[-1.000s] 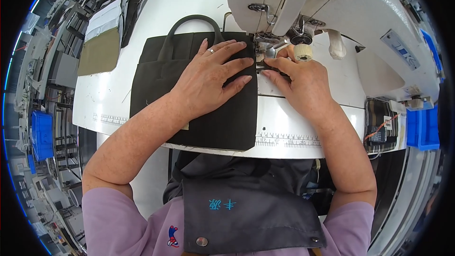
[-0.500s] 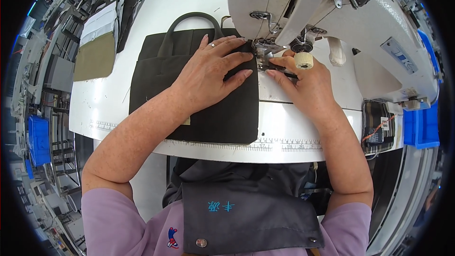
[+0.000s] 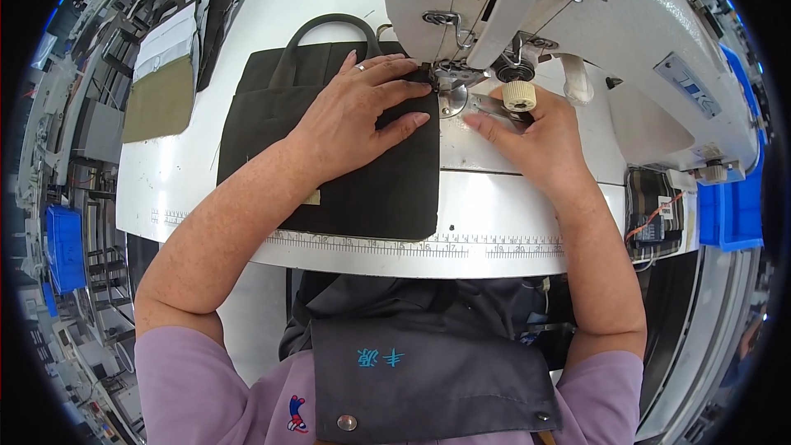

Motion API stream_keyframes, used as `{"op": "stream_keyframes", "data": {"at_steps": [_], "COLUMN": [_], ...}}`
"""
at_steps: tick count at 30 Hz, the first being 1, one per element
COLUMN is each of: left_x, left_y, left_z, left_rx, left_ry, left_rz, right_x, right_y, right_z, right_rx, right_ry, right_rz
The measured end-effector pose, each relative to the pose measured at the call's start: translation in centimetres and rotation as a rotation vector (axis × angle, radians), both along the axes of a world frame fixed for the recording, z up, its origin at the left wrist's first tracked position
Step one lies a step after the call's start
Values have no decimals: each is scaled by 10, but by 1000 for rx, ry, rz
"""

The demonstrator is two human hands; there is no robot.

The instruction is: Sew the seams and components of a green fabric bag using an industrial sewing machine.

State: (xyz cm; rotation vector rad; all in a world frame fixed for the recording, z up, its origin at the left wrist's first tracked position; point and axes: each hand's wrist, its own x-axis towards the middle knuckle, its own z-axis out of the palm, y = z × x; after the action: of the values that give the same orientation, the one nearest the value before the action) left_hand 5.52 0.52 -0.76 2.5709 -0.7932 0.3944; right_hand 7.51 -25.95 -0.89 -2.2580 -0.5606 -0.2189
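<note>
Lying flat: dark handled bag [image 3: 379,185] under spread left grip [image 3: 342,111]; right grip [image 3: 542,136] unclear.

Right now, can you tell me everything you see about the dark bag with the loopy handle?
The dark bag looks like cloth, nearly black and roughly rectangular, with a curved handle looping from its far side and a crosswise edge below. It lies flat on the white table, its far right corner close by the sewing machine. The left hand rests spread on it. A small pale patch shows by the left forearm.
</note>
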Motion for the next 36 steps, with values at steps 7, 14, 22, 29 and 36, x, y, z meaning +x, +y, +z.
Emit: {"op": "stream_keyframes", "data": {"at_steps": [7, 14, 22, 29, 36], "left_x": [5, 5, 4, -4, -5], "left_y": [-1, 1, 2, 3, 0], "left_z": [0, 0, -2, 0, 2], "left_rx": [34, 18, 43, 40, 41], "left_ry": [27, 54, 60, 70, 86], "left_rz": [15, -2, 17, -15, -1], "right_x": [11, 9, 10, 11, 13], "right_y": [-1, 10, 15, 12, 3], "right_z": [-8, 6, 9, 10, -4], "right_rx": [338, 468, 523, 506, 534], "right_ry": [-50, -77, -26, 36, 141], "right_rz": [41, -50, -27, -25, 58]}}
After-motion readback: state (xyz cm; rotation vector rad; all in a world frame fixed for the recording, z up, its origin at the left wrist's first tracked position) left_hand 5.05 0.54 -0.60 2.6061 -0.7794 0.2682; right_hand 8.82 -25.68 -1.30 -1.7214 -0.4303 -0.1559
